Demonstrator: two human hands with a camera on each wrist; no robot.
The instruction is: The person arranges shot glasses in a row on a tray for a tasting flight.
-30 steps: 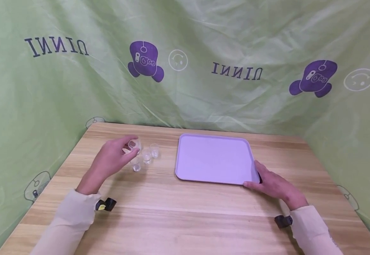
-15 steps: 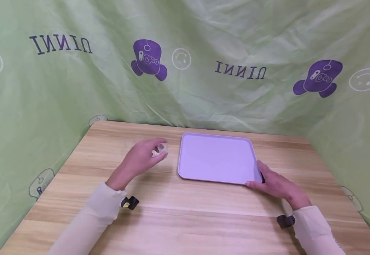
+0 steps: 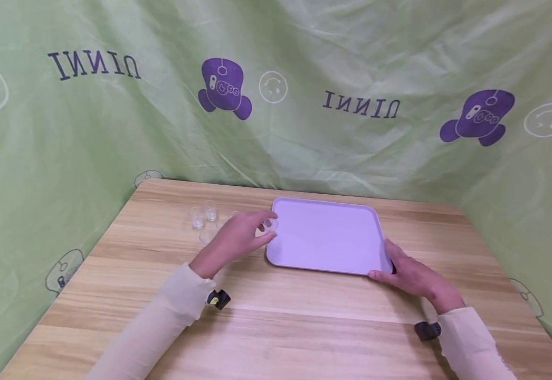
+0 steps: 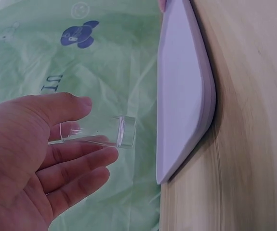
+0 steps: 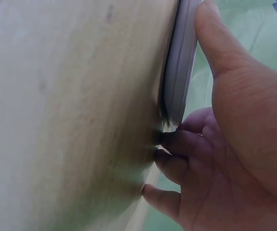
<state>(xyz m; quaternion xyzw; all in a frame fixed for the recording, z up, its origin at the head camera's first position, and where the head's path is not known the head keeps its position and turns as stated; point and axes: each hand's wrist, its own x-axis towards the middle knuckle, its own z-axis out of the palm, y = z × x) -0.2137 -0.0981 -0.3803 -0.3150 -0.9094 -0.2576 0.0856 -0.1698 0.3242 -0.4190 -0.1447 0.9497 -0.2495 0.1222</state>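
Note:
In the head view my left hand (image 3: 238, 235) pinches a small clear shot glass (image 3: 270, 225) between thumb and fingers. It overlaps the left rim of a lilac tray (image 3: 325, 235). The left wrist view shows the glass (image 4: 121, 132) lying sideways across that picture, its thick base toward the tray (image 4: 184, 91) and apart from it. My right hand (image 3: 411, 272) grips the tray's near right corner. Seen from the right wrist, its thumb lies along the tray's rim (image 5: 179, 72), with the other fingers around the corner, close to the tabletop.
Several more clear shot glasses (image 3: 210, 212) stand on the wooden table (image 3: 276, 322) left of the tray, some partly hidden behind the left hand. A green printed cloth (image 3: 304, 153) hangs behind the table and along both sides.
My left hand has carried the shot glass rightward from beside the other glasses to the tray's left rim. The right hand keeps its hold on the corner. The head view has shifted slightly.

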